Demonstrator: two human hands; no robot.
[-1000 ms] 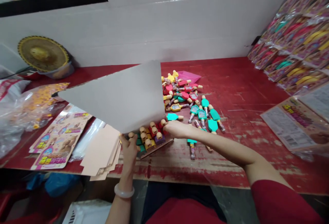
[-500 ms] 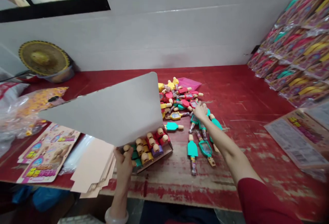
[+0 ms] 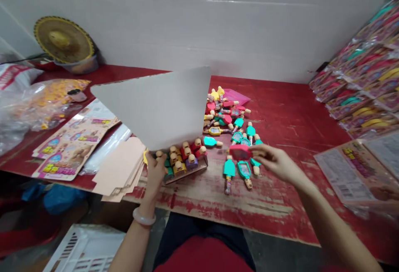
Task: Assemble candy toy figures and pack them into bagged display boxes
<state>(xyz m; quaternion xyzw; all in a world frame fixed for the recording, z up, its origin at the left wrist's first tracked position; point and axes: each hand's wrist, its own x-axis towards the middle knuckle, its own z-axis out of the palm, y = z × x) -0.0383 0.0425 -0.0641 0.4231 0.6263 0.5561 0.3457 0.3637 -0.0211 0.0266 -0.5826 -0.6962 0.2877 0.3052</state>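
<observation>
My left hand [image 3: 155, 171] grips the left end of an open cardboard box [image 3: 199, 169], its grey-white lid [image 3: 162, 105] standing up. Inside, small toys with beige animal-like heads [image 3: 178, 165] stand in rows, with green, yellow, red and purple bodies. A bit of yellow shows beside my left fingers; what it belongs to is unclear. In my right hand [image 3: 274, 160] is a red paddle-shaped toy [image 3: 240, 152], pinched at one end above the table. Below it lie teal paddle-shaped toys [image 3: 229, 167], and behind is a mixed pile of yellow, red and teal ones [image 3: 224, 119].
Beige card pieces [image 3: 120, 168], printed cards [image 3: 65, 161] and clear bags [image 3: 106, 149] lie left on the red table [image 3: 280, 101]. Packed toys are stacked [image 3: 358, 89] at the right, above a printed package [image 3: 358, 172]. A white basket [image 3: 90, 243] stands below the table's edge.
My right hand has come from the pile towards me with a red toy in it. My left hand stays at the box. The camera view has tilted down.
</observation>
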